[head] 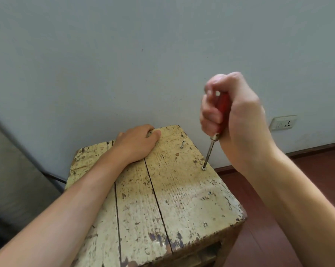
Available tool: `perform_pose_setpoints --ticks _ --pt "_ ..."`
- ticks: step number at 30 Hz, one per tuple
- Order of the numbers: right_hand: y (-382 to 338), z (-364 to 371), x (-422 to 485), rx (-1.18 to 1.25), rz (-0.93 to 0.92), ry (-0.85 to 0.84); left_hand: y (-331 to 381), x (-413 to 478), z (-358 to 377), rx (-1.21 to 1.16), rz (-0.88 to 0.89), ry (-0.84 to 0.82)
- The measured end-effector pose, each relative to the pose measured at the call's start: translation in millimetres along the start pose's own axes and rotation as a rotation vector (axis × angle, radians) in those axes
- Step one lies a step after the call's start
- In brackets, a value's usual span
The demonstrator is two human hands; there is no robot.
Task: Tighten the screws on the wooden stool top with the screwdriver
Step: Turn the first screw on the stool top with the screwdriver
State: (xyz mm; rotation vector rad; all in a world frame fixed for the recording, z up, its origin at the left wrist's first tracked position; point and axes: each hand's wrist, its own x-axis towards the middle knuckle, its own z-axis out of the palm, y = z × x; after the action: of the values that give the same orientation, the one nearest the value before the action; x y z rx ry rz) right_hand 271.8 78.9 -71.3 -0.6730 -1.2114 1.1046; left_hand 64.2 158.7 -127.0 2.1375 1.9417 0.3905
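Head view | screwdriver (pixel 218 120) gripped in right hand (pixel 234 116), tip seated in screw (pixel 203 168) (right of centre) | stool top (pixel 162 193) steadied under left hand (pixel 137 143), fingers curled over far edge

The right hand (pixel 238 116) is blurred at its fingers and covers most of the red-handled screwdriver (pixel 222 114); only a strip of handle and the steel shaft show. The shaft's tip hides the head of the silver screw (pixel 203 168) beneath it. Fingertips of the left hand (pixel 137 145) disappear over the far edge of the worn, cream-painted wooden stool top (pixel 182 199), whose near end is cut off by the bottom edge.
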Motion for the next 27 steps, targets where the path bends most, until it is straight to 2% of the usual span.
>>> perform_pose_setpoints --ticks 4,8,11,13,15,17,20,21,23,25,27 --pt "-4.5 -13.5 18.6 -0.132 -0.056 -0.321 0.3 0.2 0.1 0.005 0.004 -0.002" --pt "-13.3 -17.1 30.1 0.17 0.173 -0.632 0.1 0.6 0.1 0.006 0.009 0.005" --pt "-13.3 -12.6 28.0 0.152 0.239 -0.727 -1.0 1.2 0.7 0.009 0.011 0.002" --pt "-12.0 -7.8 25.0 0.12 0.217 -0.673 -1.5 1.8 1.3 0.007 0.007 0.003" --pt "-9.8 -1.7 20.4 0.079 0.151 -0.525 -1.7 1.7 1.6 0.006 0.008 0.003" --pt "-6.2 5.6 13.5 0.031 0.03 -0.272 -1.9 1.3 1.7 0.002 0.009 0.004" --pt "1.1 11.9 3.4 -0.005 -0.153 0.211 -3.0 1.0 1.3 -0.006 0.005 0.003" --pt "2.7 12.0 1.6 0.002 -0.176 0.304 -3.5 0.6 1.3 -0.008 0.006 0.0" --pt "3.6 9.4 0.2 0.033 -0.174 0.341 -3.4 0.6 1.5 -0.011 0.009 0.0" --pt "2.7 4.0 4.3 0.007 -0.141 0.206 -3.4 0.8 1.3 -0.005 0.013 0.005" --pt "-0.8 -5.1 12.0 -0.091 -0.123 0.002 -2.8 0.9 1.8 0.002 0.013 0.006"
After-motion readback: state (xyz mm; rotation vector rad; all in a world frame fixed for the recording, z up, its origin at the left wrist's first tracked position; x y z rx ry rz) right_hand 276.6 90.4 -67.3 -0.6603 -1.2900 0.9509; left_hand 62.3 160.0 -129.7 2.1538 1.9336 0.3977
